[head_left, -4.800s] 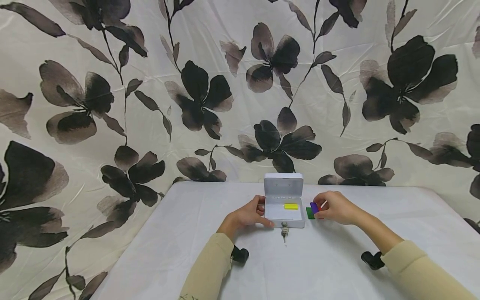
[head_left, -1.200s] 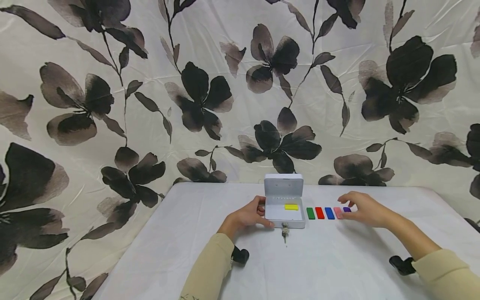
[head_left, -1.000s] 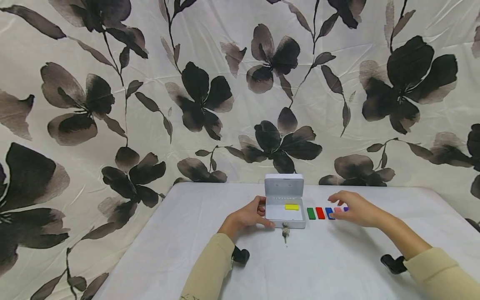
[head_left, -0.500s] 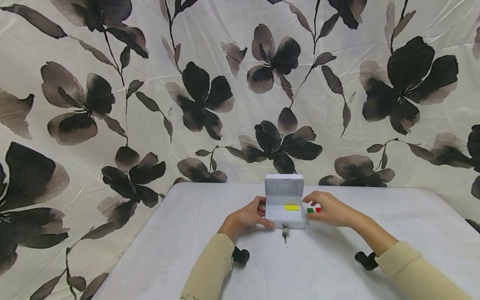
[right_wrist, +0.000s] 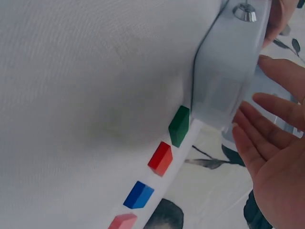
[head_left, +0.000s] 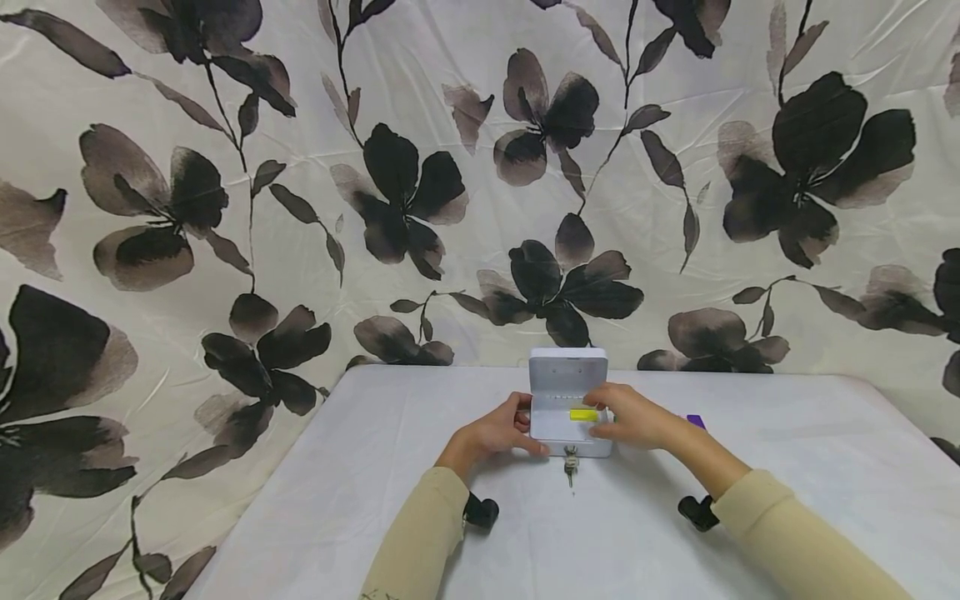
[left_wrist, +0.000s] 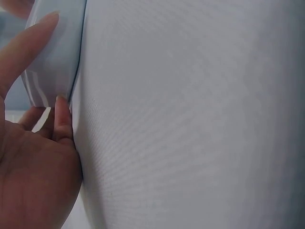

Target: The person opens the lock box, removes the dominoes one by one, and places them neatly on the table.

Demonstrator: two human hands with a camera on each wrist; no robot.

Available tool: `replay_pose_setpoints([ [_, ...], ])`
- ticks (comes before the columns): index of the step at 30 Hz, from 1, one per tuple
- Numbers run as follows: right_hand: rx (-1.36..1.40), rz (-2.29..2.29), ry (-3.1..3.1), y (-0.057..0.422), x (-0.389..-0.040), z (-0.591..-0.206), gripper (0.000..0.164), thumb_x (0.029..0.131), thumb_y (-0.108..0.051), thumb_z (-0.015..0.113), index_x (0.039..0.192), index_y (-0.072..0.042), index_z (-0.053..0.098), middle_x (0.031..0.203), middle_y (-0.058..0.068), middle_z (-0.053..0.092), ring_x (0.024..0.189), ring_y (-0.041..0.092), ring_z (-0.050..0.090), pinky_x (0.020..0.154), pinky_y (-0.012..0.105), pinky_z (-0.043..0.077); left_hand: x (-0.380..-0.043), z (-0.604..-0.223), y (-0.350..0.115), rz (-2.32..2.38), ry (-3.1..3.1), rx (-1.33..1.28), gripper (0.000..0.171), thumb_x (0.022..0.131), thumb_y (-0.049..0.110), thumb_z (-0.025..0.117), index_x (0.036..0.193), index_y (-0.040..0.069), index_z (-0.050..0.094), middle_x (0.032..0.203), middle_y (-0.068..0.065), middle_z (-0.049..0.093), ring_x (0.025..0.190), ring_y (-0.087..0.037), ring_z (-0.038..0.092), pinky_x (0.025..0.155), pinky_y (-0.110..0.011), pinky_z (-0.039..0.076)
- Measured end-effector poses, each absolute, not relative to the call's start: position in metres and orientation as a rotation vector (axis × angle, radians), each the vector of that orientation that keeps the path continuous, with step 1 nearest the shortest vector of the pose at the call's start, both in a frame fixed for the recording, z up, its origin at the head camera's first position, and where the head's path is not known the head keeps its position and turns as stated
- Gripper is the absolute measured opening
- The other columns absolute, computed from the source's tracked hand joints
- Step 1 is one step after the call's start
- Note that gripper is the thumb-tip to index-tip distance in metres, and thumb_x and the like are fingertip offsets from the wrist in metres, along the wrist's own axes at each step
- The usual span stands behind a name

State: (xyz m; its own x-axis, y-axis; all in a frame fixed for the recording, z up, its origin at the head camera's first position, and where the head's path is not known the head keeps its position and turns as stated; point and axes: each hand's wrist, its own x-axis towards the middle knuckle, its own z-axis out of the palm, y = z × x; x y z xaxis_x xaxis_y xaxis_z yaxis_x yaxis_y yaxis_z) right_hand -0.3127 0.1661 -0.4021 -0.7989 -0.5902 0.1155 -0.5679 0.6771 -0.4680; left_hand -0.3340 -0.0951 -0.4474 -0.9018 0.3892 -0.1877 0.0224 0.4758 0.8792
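Note:
A small white cash box (head_left: 551, 427) stands with its lid raised on the white table, a key (head_left: 571, 467) hanging from its front lock. My left hand (head_left: 497, 429) holds the box's left side, thumb along the front and fingers against the side wall. Inside the box lies a yellow block (head_left: 582, 415). Over the right part of the box, my right hand (head_left: 633, 417) has its thumb and fingers spread on either side of the yellow block's right end; the right wrist view shows nothing gripped.
Right of the box runs a row of small blocks: green (right_wrist: 179, 126), red (right_wrist: 161, 158), blue (right_wrist: 138, 194) and pink (right_wrist: 123, 221) in the right wrist view. A purple block (head_left: 696, 421) shows beyond the right wrist. Floral cloth (head_left: 420, 317) hangs behind the table.
My right hand drew away from the small blocks, now laid in a row, and moved left over the box. It earlier held the purple block. The left hand stays on the box.

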Motion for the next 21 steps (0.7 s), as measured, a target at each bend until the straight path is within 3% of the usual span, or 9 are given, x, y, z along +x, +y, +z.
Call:
replay_pose_setpoints([
  [10, -0.975, -0.511, 2.949, 0.153, -0.319, -0.408, 0.039, 0.087, -0.009, 0.079, 0.122, 0.006, 0.067, 0.117, 0.015, 0.066, 0.106, 0.030, 0.064, 0.100, 0.050, 0.049, -0.336, -0.448, -0.096, 1.419, 2.345, 0.347, 0.090, 0.077, 0.011, 0.091, 0.148, 0.010, 0.035, 0.120, -0.008, 0.049, 0.113, -0.024, 0.047, 0.103, -0.041, 0.039],
  [17, -1.052, -0.423, 2.995, 0.147, -0.325, -0.413, 0.029, 0.083, -0.006, 0.081, 0.108, 0.003, 0.071, 0.094, 0.007, 0.067, 0.081, 0.017, 0.055, 0.081, 0.041, 0.050, -0.335, -0.447, -0.096, 1.430, 2.341, 0.341, 0.089, 0.077, 0.009, 0.091, 0.148, 0.011, 0.036, 0.121, -0.008, 0.049, 0.113, -0.024, 0.047, 0.104, -0.041, 0.040],
  [21, -1.046, -0.391, 2.985, 0.145, -0.327, -0.414, 0.022, 0.084, -0.006, 0.081, 0.103, 0.000, 0.072, 0.084, 0.001, 0.062, 0.076, 0.015, 0.050, 0.076, 0.037, 0.047, -0.335, -0.448, -0.096, 1.422, 2.342, 0.340, 0.089, 0.077, 0.010, 0.091, 0.147, 0.010, 0.036, 0.121, -0.008, 0.050, 0.113, -0.024, 0.048, 0.103, -0.042, 0.040],
])
